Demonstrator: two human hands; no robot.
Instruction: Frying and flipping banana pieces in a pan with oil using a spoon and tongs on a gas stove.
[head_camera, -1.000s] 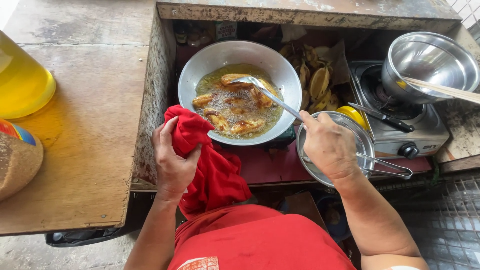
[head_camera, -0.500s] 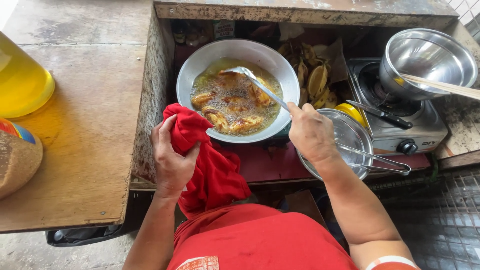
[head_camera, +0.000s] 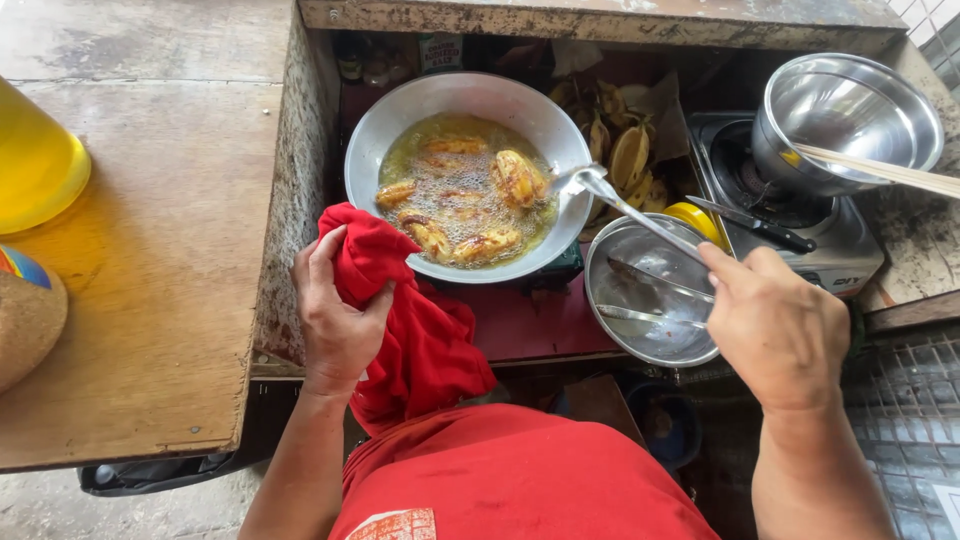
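A round metal pan holds bubbling oil with several golden fried pieces. My left hand grips a red cloth pressed against the pan's near rim. My right hand holds the handle of a metal spatula, whose blade is lifted at the pan's right rim. Under my right hand sits a wire strainer bowl, apparently with thin metal utensils lying in it.
A wooden table lies to the left with a yellow bottle. On the right a steel pot with a wooden stick sits on a gas burner, a knife beside it. Peels lie behind the pan.
My right hand drew back to the right, pulling the spatula blade out of the oil to the pan's right rim. The left hand kept its grip on the red cloth.
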